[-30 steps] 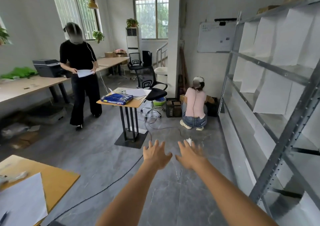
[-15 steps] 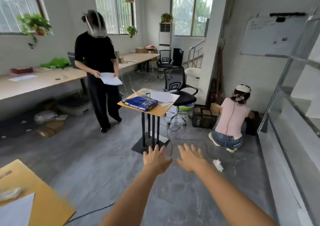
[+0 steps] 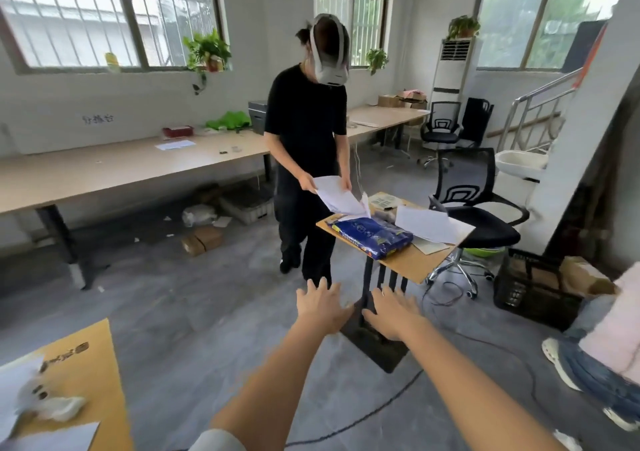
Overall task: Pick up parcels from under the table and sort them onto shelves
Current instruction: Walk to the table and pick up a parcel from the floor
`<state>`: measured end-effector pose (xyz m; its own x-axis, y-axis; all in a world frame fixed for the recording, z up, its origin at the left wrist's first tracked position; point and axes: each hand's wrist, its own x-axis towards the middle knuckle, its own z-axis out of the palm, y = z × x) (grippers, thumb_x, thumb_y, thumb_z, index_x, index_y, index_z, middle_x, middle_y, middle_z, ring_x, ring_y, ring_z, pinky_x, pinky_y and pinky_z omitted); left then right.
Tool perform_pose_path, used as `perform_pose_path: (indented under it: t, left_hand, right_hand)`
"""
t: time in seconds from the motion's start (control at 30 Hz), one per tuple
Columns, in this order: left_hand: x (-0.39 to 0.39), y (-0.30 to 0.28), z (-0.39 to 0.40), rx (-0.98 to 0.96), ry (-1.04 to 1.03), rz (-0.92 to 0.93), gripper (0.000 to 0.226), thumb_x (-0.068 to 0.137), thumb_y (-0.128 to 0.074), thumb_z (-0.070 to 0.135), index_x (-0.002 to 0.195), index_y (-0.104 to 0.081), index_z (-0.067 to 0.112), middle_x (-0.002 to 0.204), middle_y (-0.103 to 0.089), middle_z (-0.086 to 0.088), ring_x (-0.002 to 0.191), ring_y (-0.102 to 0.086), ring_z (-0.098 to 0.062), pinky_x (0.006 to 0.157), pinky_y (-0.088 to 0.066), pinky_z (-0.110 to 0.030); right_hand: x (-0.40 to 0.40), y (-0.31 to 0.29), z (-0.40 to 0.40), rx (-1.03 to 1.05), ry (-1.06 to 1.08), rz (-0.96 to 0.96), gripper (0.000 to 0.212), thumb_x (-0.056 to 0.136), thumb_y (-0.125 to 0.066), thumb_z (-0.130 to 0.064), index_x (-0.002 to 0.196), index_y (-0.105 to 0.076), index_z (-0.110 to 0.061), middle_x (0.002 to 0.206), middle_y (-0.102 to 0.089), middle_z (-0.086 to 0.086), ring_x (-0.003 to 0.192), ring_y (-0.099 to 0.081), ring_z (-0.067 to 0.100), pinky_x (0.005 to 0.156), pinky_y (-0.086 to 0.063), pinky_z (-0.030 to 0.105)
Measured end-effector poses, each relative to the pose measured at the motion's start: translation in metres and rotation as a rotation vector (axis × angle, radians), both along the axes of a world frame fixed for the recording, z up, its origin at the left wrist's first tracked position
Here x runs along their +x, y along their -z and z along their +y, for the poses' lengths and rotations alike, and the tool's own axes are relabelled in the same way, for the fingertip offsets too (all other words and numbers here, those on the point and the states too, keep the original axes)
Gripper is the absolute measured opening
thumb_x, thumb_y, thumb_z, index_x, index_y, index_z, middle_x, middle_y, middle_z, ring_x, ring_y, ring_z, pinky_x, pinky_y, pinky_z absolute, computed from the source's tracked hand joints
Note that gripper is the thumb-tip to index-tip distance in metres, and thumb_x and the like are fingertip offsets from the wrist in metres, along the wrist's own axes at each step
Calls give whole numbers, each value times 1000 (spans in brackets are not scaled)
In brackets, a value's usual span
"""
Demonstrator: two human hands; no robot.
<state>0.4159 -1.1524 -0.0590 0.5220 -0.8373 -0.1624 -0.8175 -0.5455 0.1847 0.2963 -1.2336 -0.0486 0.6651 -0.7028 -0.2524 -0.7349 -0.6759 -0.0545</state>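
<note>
Both of the person's arms are reaching out low in the middle of the frame, the left hand (image 3: 322,307) and the right hand (image 3: 393,313) side by side, palms down, fingers (image 3: 313,286) spread wide and gripping nothing. No shelves are showing anywhere in this view, so I cannot say what is already sorted. The parcels are lying toward the left of centre, under the long desk (image 3: 121,170) running along the window wall: a brown cardboard box (image 3: 202,241), a pale bagged parcel (image 3: 199,214) and a grey crate (image 3: 247,203) on the floor, all well apart from the empty hands. Just above the hands a small desk (image 3: 412,260) is carrying a blue packet (image 3: 372,237) and loose papers, and a person in black (image 3: 306,132) is standing beside it sorting sheets. By my reckoning a fresh pick is only beginning: crossing to the long desk, bending under it, taking a parcel and carrying it to a shelf are all left to do.
</note>
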Motion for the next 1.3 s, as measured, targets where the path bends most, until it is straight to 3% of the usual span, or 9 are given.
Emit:
perform_pose_path:
  t: [0.17, 0.37, 0.53, 0.73, 1.0, 1.3]
  left_hand:
    - [77, 8, -71, -33, -150, 21, 60, 91, -35, 50, 144, -31, 22, 148, -36, -7, 138, -29, -31, 108, -28, -47]
    - [178, 13, -112, -29, -351, 61, 64, 92, -35, 51, 148, -26, 22, 154, -31, -5, 142, -24, -31, 114, -26, -47]
    - [263, 25, -130, -21, -486, 83, 66, 91, -34, 51, 149, -23, 23, 158, -23, -6, 145, -18, -31, 117, -22, -45]
    - [390, 47, -146, -44, -604, 91, 64, 90, -35, 50, 147, -28, 22, 151, -33, -5, 139, -27, -29, 111, -29, -42]
    - [562, 30, -171, -67, -676, 66, 63, 91, -35, 50, 147, -28, 21, 149, -37, -6, 140, -27, -30, 110, -30, -42]
    - [744, 55, -207, -7, -744, 97, 66, 90, -35, 51, 148, -26, 22, 152, -34, -6, 142, -25, -30, 113, -28, -44]
  right_hand:
    - [87, 3, -87, 28, -145, -38, 62, 96, -37, -44, 149, -21, -15, 153, -31, 10, 140, -32, 33, 112, -25, 50]
    - [198, -4, -161, 3, -299, -10, 66, 96, -35, -45, 151, -16, -14, 156, -25, 11, 141, -29, 35, 112, -27, 48]
    - [297, 12, -188, 5, -446, 45, 65, 97, -35, -44, 151, -15, -14, 156, -23, 10, 141, -26, 33, 111, -25, 48]
    - [446, 25, -213, -15, -596, 25, 63, 96, -35, -44, 149, -20, -12, 151, -30, 10, 136, -32, 33, 106, -32, 44]
    - [630, 19, -235, -5, -681, 65, 61, 97, -35, -43, 148, -21, -12, 150, -32, 11, 135, -35, 32, 107, -33, 44]
    - [830, 51, -270, 26, -751, 71, 63, 96, -37, -42, 148, -20, -11, 149, -32, 11, 136, -34, 32, 107, -32, 45]
